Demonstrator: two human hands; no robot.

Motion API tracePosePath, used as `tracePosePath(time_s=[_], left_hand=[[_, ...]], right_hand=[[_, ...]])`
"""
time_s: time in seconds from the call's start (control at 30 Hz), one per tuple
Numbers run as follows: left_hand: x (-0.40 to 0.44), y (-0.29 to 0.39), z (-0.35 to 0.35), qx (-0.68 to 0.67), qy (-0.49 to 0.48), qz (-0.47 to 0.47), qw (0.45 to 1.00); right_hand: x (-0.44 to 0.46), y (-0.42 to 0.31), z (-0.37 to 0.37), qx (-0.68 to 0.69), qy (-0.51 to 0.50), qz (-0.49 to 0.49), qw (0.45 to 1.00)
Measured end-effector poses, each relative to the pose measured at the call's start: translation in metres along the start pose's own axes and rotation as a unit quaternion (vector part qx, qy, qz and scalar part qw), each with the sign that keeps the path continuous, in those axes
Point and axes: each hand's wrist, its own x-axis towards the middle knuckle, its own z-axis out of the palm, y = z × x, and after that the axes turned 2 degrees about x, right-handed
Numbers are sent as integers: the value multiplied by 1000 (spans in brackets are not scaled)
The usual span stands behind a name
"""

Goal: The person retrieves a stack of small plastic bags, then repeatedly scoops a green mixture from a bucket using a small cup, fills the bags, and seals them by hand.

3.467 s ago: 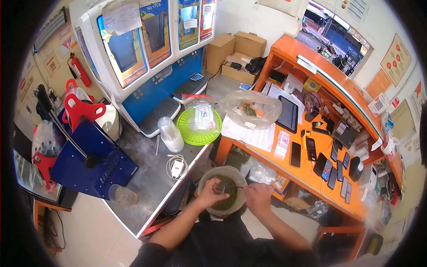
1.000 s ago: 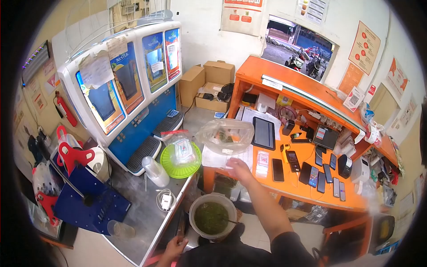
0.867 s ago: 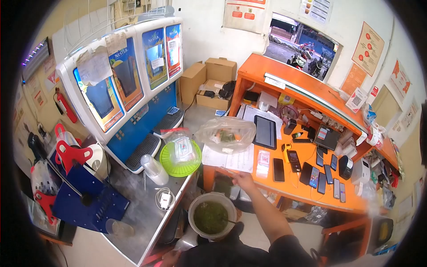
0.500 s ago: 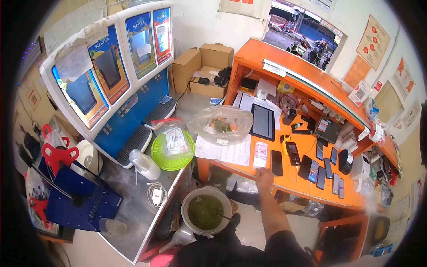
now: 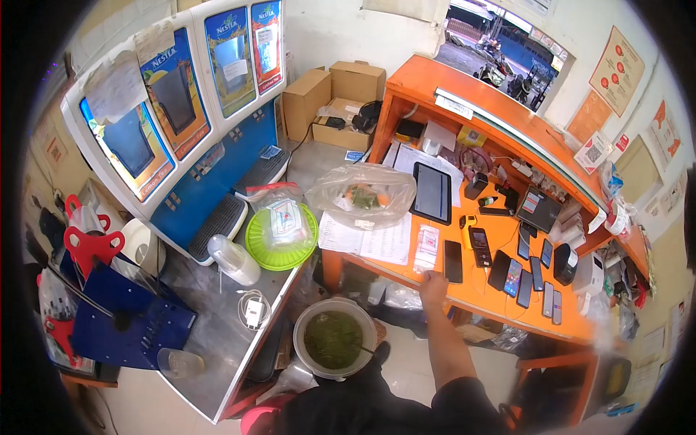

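My right hand (image 5: 433,286) reaches to the front edge of the orange desk, its fingers curled together. Whatever they hold, if anything, is hidden. Just beyond the fingertips lies a flat pink-and-white packet (image 5: 426,248); I cannot tell whether they touch it. A dark phone (image 5: 453,262) rests to the right of the hand. Left of the packet are printed sheets (image 5: 388,245) and an open clear plastic bag (image 5: 326,192) with green and orange contents. A tablet (image 5: 432,191) lies behind the packet. My left hand is out of view.
Several phones (image 5: 512,278) and a yellow-and-black handheld device (image 5: 480,245) cover the desk's right side. Below stands a bucket (image 5: 299,341) of green liquid. On the grey counter (image 5: 210,319) are a green basket (image 5: 279,257), a white-filled container (image 5: 235,262) and a charger (image 5: 254,312). Drink dispensers (image 5: 199,170) stand behind.
The camera view has shifted slightly. My right hand stays at the desk edge near the packet, with little visible movement. The objects on the desk keep their places.
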Motion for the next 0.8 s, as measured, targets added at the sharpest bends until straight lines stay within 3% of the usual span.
tracePosePath(time_s=[0.2,0.27,0.33,0.4,0.43,0.5,0.53,0.57,0.6,0.63,0.67,0.7,0.77,0.8], left_hand=[[7,-4,3,37,-11,18,999],[13,-4,3,73,-12,42,996],[13,0,2,113,21,81,990],[6,18,-1,47,111,111,986],[-6,43,-5,-21,200,139,970],[-39,119,-28,-274,71,107,953],[-29,129,-26,-273,61,174,944],[-19,140,-24,-269,51,241,931],[-41,179,-32,-316,46,289,903],[-66,220,-42,-360,40,337,869],[-71,241,-51,-359,39,340,868],[-76,256,-58,-324,8,359,875],[-72,263,-64,-285,-23,383,878],[-60,259,-67,-268,-140,354,885]], right_hand=[[2,-6,-4,45,44,28,998],[-2,-16,-12,80,117,3,990],[-8,-33,-31,50,148,-26,987],[-21,-58,-52,20,179,-55,982],[-34,-72,-60,121,137,-44,982],[-66,-103,-80,243,3,-44,969],[-85,-117,-84,263,-85,-54,960],[-107,-123,-71,433,-227,5,872],[-119,-150,-90,439,-322,-48,838],[-124,-163,-98,440,-492,-27,750],[-125,-182,-106,379,-590,-69,709],[-131,-198,-112,394,-650,-30,649],[-143,-203,-97,395,-661,-26,637],[-146,-202,-90,396,-657,-27,641]])
